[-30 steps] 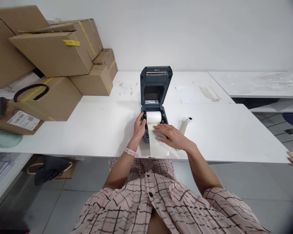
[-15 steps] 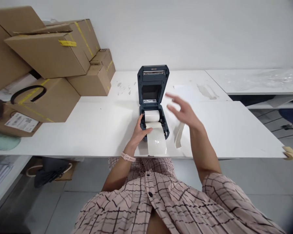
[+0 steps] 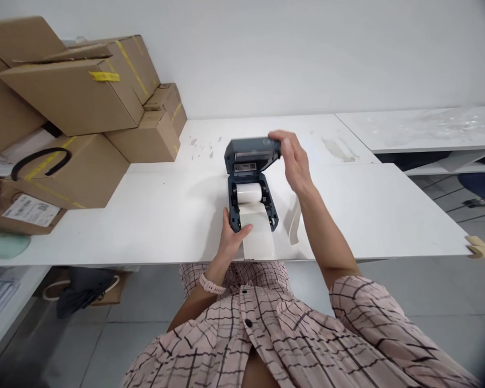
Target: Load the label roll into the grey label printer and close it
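A dark blue-grey label printer stands near the table's front edge, its lid partly raised. Inside sits a white label roll, and a blank label strip runs from it over the printer's front toward me. My left hand grips the printer's front left corner, with the thumb over the strip's left edge. With the fingers on top and the thumb at the side, my right hand holds the lid's right corner. Its fingertips are partly hidden behind the lid.
Cardboard boxes are stacked on the left, with a black curved handle in front. A curled paper strip lies right of the printer. Clear plastic wrap rests on the far right table. A tan piece covers the table's right corner.
My right hand has gone from open in the air to holding the lid, which has swung down from upright to partly lowered. My left hand has slid slightly toward me along the printer.
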Action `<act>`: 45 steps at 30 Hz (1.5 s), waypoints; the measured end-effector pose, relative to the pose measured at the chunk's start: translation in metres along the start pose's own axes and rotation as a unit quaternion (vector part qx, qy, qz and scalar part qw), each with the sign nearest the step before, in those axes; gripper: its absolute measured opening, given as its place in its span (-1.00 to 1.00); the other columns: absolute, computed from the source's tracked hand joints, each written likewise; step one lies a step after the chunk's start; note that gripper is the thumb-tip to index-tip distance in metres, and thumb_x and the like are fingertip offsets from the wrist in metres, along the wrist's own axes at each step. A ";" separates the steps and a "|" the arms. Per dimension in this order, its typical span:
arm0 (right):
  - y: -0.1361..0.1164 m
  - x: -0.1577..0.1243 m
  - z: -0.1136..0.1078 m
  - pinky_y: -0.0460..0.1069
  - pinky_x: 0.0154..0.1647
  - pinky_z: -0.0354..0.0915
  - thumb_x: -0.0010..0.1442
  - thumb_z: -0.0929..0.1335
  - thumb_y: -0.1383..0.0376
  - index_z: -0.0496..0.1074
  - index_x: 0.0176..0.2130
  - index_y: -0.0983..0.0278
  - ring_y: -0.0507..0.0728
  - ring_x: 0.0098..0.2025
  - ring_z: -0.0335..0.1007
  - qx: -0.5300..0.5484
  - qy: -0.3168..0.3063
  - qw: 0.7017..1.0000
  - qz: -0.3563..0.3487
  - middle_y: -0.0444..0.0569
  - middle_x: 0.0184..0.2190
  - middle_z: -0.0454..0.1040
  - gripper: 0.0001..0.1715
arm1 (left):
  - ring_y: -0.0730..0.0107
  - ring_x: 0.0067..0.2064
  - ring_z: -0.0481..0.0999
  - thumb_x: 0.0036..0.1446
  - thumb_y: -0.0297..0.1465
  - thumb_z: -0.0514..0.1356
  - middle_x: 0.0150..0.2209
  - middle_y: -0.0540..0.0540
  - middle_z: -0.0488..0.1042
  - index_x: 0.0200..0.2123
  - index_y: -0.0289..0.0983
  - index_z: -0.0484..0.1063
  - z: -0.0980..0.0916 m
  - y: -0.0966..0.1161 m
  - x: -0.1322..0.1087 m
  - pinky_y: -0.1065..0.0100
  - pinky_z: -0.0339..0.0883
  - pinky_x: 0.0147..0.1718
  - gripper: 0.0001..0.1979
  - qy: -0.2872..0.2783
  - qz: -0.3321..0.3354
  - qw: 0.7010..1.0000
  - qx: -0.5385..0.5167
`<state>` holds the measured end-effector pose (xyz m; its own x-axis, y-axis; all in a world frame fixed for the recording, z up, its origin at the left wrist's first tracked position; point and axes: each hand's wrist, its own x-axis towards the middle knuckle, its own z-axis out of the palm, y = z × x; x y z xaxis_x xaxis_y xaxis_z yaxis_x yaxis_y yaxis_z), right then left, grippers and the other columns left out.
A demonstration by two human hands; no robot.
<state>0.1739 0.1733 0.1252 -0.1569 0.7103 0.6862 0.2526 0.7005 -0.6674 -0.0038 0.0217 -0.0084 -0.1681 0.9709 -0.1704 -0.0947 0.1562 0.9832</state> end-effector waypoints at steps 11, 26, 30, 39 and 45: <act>-0.011 -0.150 0.025 0.38 0.53 -0.01 0.39 0.35 0.03 0.43 0.21 -0.12 0.27 0.54 -0.02 0.078 -0.018 0.982 0.172 -0.20 0.46 0.20 -0.58 | -0.02 0.58 -0.18 -0.08 0.12 0.44 0.59 -0.17 -0.33 0.53 0.02 -0.43 0.001 0.010 -0.021 0.05 -0.03 0.48 0.37 0.021 0.008 0.998 -0.061; 0.008 -0.173 0.033 0.40 0.51 0.04 0.07 0.52 -0.19 0.06 0.46 0.05 0.39 0.50 0.06 0.168 0.015 0.898 0.406 0.08 0.50 0.09 0.19 | -0.09 0.50 0.12 0.12 0.06 0.33 0.53 -0.20 0.04 0.50 -0.10 -0.08 -0.001 0.021 0.001 0.03 0.19 0.42 0.03 0.009 0.010 1.000 -0.015; 0.012 -0.177 0.038 0.39 0.46 0.14 0.11 0.47 -0.23 0.02 0.47 0.04 0.38 0.46 0.14 0.158 0.025 0.912 0.378 0.12 0.49 0.11 0.17 | -0.09 0.49 0.15 0.12 0.11 0.30 0.51 -0.22 0.08 0.49 -0.11 -0.04 -0.002 0.020 0.003 0.05 0.21 0.40 0.01 -0.026 0.032 0.999 -0.007; 0.017 -0.176 0.038 0.36 0.51 0.02 0.07 0.49 -0.24 0.06 0.46 0.09 0.36 0.50 0.06 0.174 0.027 0.909 0.377 0.12 0.51 0.07 0.19 | 0.30 -0.31 0.52 0.20 0.12 0.19 -0.25 -0.12 0.56 -0.17 -0.21 0.46 -0.006 0.003 -0.059 0.29 0.39 -0.32 -0.50 0.009 -0.042 0.986 0.159; 0.016 -0.176 0.040 0.33 0.50 0.05 0.06 0.48 -0.24 0.07 0.45 0.15 0.35 0.47 0.12 0.168 0.030 0.910 0.377 0.18 0.48 0.13 0.20 | 0.59 -0.64 0.15 0.14 0.16 0.19 -0.61 0.07 0.31 -0.53 -0.23 0.30 0.006 0.039 -0.055 0.40 0.03 -0.60 -0.43 -0.202 -0.206 0.957 -0.021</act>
<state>0.1671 0.0620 -0.0182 -0.0041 1.0000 0.0040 -0.0408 0.0038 -0.9992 0.0082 -0.0248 0.0395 0.2852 0.8202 -0.4959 -0.1114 0.5422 0.8328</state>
